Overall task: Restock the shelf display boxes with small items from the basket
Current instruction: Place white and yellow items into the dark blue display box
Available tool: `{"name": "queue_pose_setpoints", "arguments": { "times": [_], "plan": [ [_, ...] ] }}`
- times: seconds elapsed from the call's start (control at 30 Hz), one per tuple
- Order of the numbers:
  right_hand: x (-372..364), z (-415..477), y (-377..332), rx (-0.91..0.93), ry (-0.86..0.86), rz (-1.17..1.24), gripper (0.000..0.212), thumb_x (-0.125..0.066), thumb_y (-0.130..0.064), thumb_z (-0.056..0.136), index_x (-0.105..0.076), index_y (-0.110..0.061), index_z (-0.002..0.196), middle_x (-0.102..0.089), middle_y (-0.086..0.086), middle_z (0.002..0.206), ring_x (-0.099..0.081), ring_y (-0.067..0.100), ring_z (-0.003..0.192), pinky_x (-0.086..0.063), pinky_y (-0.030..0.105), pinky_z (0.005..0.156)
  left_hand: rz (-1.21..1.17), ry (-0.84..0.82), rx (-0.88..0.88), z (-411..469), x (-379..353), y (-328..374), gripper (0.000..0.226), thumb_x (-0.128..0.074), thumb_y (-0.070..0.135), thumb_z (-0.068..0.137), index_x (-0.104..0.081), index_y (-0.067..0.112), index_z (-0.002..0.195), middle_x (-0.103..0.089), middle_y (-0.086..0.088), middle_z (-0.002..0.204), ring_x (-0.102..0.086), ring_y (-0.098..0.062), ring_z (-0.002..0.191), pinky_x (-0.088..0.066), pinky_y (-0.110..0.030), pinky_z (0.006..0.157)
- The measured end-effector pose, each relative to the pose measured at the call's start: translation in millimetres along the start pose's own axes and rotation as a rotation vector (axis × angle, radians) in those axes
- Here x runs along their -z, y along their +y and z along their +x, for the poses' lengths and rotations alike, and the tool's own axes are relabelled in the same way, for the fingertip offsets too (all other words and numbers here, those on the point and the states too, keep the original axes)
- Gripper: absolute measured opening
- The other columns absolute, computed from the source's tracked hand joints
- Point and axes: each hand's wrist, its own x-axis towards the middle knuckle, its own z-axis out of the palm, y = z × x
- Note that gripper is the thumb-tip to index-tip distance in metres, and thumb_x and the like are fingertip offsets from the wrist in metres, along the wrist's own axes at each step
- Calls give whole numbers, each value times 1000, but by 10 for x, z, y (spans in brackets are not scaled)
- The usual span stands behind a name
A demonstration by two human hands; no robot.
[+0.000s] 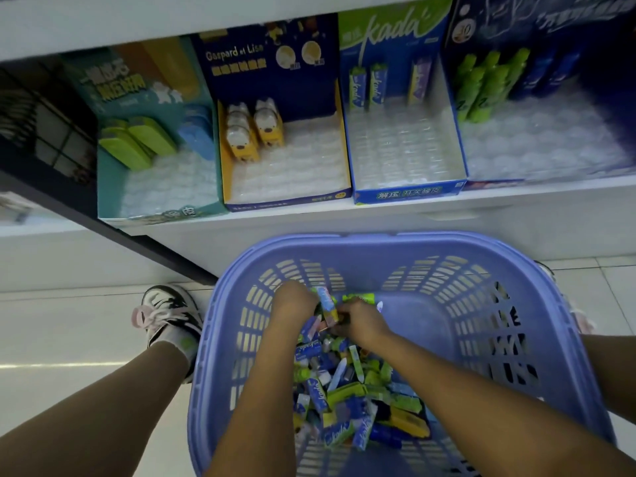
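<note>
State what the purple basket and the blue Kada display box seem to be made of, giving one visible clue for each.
Basket: moulded plastic, smooth, slightly glossy; regular slots pierce its walls. Kada display box: probably printed cardboard, matt; thin flat walls, crisp folded edges. Its clear liner: likely thin plastic, glinting.

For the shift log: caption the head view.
Left hand and right hand gather small items in the purple basket below part-empty display boxes.
</note>
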Motion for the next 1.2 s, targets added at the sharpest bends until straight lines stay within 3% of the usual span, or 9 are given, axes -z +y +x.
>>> {"name": "queue_pose_setpoints", "arguments": {
  "times": [0.1,0.17,0.3,0.43,0.63,0.73,0.83,1.07,1.2],
  "plan": [
    [-59,-21,-36,36,-8,-16,11,-67,-29,84,-60,-22,79,-54,-5,76,-54,20,80,-39,27,60,24,-29,-42,-33,86,45,40,-50,11,89,-32,13,54,-31,-4,51,-30,-18,45,-26,-27,44],
    [-82,-32,-66,32,-6,-15,12,-63,-29,88,-61,-18,91,-63,0,87,-61,22,88,-45,29,67,80,-72,-75,-78,38,50,32,-52,10,89,-42,8,58,-39,-8,55,-46,-26,53,-36,-36,50],
    [-83,-47,-84,51,-27,-64,32,-58,-26,89,-53,-18,120,-65,12,109,-61,29,100,-51,42,83,134,-78,-105,-155,-218,-32,26,-61,23,87,-64,2,101,-66,-16,93,-64,-31,88,-44,-34,61],
    [-23,-3,-75,29,-73,-105,26,-58,-16,87,-62,-23,112,-63,10,112,-62,27,99,-51,39,85,186,58,-122,-199,-376,-68,34,-63,38,86,-64,9,104,-68,-11,98,-65,-29,90,-47,-32,67],
    [245,-3,31,-72,-65,64,4,-65,-18,86,-67,-16,87,-64,9,84,-62,28,83,-46,31,66,69,50,-112,-195,-330,-36,24,-61,26,87,-68,5,95,-68,-19,87,-65,-32,81,-46,-34,61],
    [522,-61,25,-172,-163,260,21,-63,-17,89,-66,-1,101,-58,9,64,-56,19,52,-45,29,53,-47,-36,-68,-194,-206,-34,33,-61,26,86,-57,4,61,-51,-18,58,-52,-28,53,-40,-37,54],
    [866,-179,-76,-160,-263,429,19,-60,-8,89,-64,3,104,-58,4,52,-55,17,45,-44,21,44,-128,-116,-16,-249,-22,-8,41,-58,29,88,-40,11,55,-39,-6,50,-36,-17,45,-28,-27,45],
    [1477,-590,-618,18,-332,664,8,-63,-2,84,-60,-8,88,-65,6,76,-63,8,57,-52,16,58,-445,-287,-39,-588,580,196,28,-53,15,89,-51,9,62,-48,0,38,-47,-16,46,-41,-23,49],
    [1730,-860,-944,144,-316,763,29,-57,3,86,-60,-2,114,-66,13,95,-63,17,75,-55,17,65,-868,-375,-144,-839,944,314,24,-47,6,93,-56,4,71,-59,-2,49,-59,-14,52,-52,-24,56]
  ]
}}
